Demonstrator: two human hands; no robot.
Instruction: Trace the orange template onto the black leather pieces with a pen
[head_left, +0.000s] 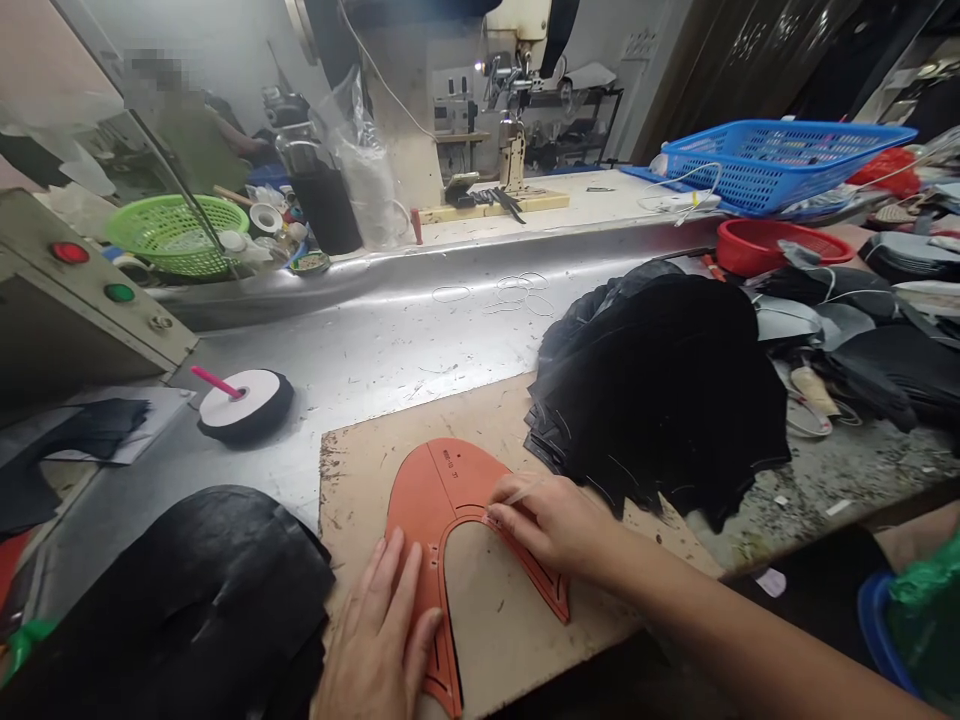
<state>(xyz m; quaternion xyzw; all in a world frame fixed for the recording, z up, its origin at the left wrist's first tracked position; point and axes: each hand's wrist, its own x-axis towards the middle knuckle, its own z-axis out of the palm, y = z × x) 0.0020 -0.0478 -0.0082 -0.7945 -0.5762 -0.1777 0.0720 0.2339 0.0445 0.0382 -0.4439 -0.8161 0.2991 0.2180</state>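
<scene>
An orange U-shaped template [420, 480] with printed marks and slots lies flat on the brown board [491, 620]. A thin dark edge shows beneath it along the inner curve. My left hand [379, 625] rests flat on its left arm, fingers stretched out. Over on the right arm of the U, my right hand [551, 520] pinches a thin pale pen [525, 490], its tip down at the inner edge. The fingers partly hide the pen.
A large stack of black leather pieces [660, 380] overlaps the board's right side. More black leather [195, 600] lies at the left front. Behind are a black tape roll [247, 405], a sewing machine [517, 100], a blue basket [780, 165] and a red basin [780, 247].
</scene>
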